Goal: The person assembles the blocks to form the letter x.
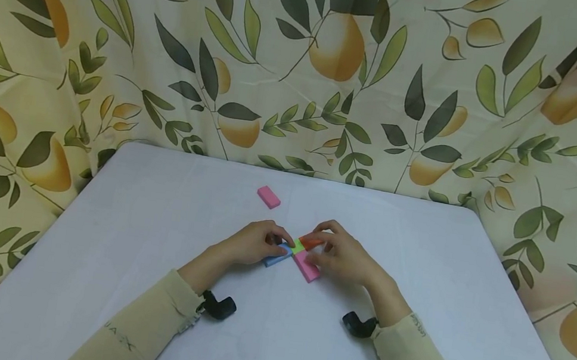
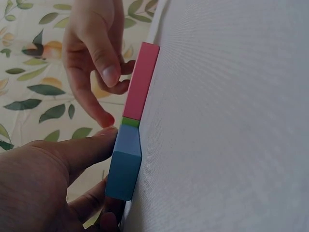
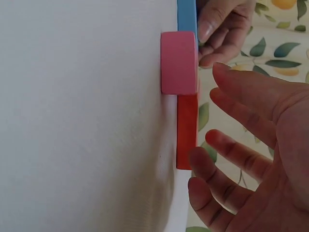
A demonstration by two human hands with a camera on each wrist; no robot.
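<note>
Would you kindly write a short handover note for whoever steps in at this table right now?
Left hand: fingers on the blue block, touching rather than clearly gripping it.
Right hand: fingers relaxed over the orange block and the near pink block; no grip visible.
Layout: blue, orange and pink blocks lie flat on the white table, meeting around a small green piece.
Done: three blocks placed around the green centre.
Left: a spare pink block lies apart, farther back; it probably goes in next.
</note>
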